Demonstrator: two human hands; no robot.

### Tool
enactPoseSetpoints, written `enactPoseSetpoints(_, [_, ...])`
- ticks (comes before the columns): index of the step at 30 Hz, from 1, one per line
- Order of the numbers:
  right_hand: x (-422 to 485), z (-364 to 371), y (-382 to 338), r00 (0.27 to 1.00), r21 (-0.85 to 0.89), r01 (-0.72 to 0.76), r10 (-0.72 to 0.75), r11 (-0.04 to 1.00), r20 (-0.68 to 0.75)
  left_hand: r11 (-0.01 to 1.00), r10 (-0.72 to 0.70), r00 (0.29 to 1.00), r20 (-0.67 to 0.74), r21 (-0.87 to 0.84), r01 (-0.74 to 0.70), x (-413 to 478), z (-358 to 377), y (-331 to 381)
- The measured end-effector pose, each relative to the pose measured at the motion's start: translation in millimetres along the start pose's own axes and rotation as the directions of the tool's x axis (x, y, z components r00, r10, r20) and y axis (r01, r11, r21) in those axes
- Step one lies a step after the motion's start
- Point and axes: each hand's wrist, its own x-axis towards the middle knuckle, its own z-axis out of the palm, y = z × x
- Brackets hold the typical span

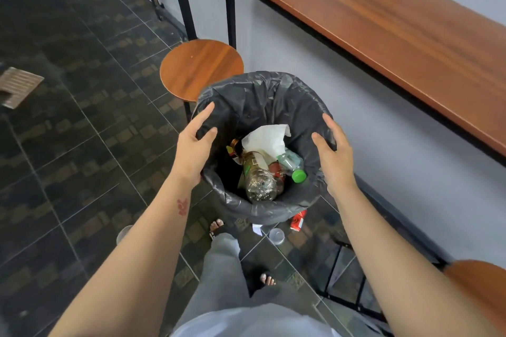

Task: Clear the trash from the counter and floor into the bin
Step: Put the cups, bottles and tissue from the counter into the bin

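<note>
Reaching with left hand [193, 145] and right hand [335, 157] spread wide and empty beside the bin [262, 208], risking tipping it while the red wrapper [298, 220] lies on the floor.

Bin [262, 210] sits on the floor [82, 145] right in front of you, w/ the stool [201, 65] just behind it and the counter [383, 30] to its right. Bottles [260, 180] and a napkin [269, 139] lie in the bin. Wrapper [298, 220] and cup [276, 235] lie on the floor at its near side.
</note>
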Motion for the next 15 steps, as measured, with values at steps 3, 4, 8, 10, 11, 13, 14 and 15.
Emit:
enactPoseSetpoints(3, [-25, -13, 21, 0.999, -0.030, -0.038, 0.039, 0.999, 0.030, 0.999, -0.047, 0.999, 0.019, 0.010, 0.046, -34, 1, -25])
enactPoseSetpoints(4, [-33, -16, 28, 0.998, -0.034, -0.053, 0.054, 0.998, 0.040, 0.998, -0.066, 0.998, 0.021, 0.011, 0.066, -44, 1, -32])
enactPoseSetpoints(8, [-57, -14, 53, 0.989, -0.062, -0.122, 0.127, 0.991, 0.073, 0.987, -0.158, 0.987, -0.002, -0.003, 0.158, -76, -8, -66])
enactPoseSetpoints(10, [-66, -5, 64, 0.982, -0.090, -0.150, 0.159, 0.985, 0.098, 0.980, -0.200, 0.979, -0.035, -0.009, 0.200, -87, -16, -82])
enactPoseSetpoints(11, [-70, 1, 70, 0.978, -0.108, -0.162, 0.175, 0.981, 0.116, 0.974, -0.224, 0.973, -0.054, -0.015, 0.224, -90, -20, -91])
enactPoseSetpoints(13, [-75, 15, 84, 0.969, -0.137, -0.184, 0.203, 0.973, 0.141, 0.963, -0.270, 0.958, -0.096, -0.017, 0.270, -95, -29, -111])
enactPoseSetpoints(14, [-76, 23, 92, 0.966, -0.151, -0.189, 0.211, 0.970, 0.148, 0.959, -0.284, 0.952, -0.116, -0.016, 0.284, -97, -34, -121])
enactPoseSetpoints(15, [-76, 33, 99, 0.964, -0.163, -0.193, 0.218, 0.968, 0.154, 0.956, -0.292, 0.947, -0.136, -0.017, 0.292, -97, -40, -132])
